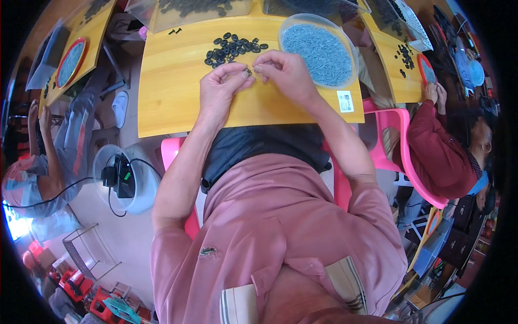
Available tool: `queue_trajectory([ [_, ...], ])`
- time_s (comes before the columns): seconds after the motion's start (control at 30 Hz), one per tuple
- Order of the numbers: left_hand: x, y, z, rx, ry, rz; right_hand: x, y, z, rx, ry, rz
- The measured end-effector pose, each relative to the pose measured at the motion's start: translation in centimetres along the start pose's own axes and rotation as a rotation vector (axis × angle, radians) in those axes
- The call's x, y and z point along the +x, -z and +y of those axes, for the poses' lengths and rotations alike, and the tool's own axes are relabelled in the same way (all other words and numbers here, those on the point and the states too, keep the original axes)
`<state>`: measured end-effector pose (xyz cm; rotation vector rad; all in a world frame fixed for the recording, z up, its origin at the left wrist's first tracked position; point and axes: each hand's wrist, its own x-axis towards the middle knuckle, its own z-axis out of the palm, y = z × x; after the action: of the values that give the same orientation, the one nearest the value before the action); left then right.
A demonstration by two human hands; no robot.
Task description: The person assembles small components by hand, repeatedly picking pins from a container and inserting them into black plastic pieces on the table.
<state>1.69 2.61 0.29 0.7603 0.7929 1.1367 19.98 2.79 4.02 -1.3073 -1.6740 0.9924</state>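
Note:
My left hand (220, 90) is closed in a pinch above the yellow table, with a small dark part (249, 72) between thumb and forefinger. Just to its right, my right hand (288, 74) also pinches, its fingertips close to that part; anything in them is too small to name. Beyond both hands lies a loose pile of small black oval ring-like parts (232, 49). A round clear tub (353, 67) stands to the right, filled with many thin blue-grey pins or screws (318, 51).
Two small black pieces (175, 31) lie at the table's (178, 97) far left. Clear bins (189, 24) of black parts stand along the far edge. A white label (345, 101) sits at the right corner. Other people work at tables on both sides; one has a maroon sleeve (423, 121).

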Motion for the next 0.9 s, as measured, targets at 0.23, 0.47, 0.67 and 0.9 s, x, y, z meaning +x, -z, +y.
queue_trajectory([
  [0.23, 0.1, 0.1, 0.0, 0.010, -0.007, -0.002, -0.2, -0.3, -0.3, 0.029, 0.007, 0.009],
  [0.47, 0.1, 0.0, 0.0, 0.022, -0.002, 0.004, -0.1, -0.6, 0.1, 0.023, 0.021, 0.006],
  [0.67, 0.1, 0.0, -0.3, 0.011, -0.027, 0.021, -0.3, -1.0, 0.1, 0.008, 0.028, 0.043],
  [0.9, -0.2, -0.3, -0.5, 0.063, -0.053, 0.069, -0.8, -1.8, -0.2, -0.001, 0.010, 0.077],
])
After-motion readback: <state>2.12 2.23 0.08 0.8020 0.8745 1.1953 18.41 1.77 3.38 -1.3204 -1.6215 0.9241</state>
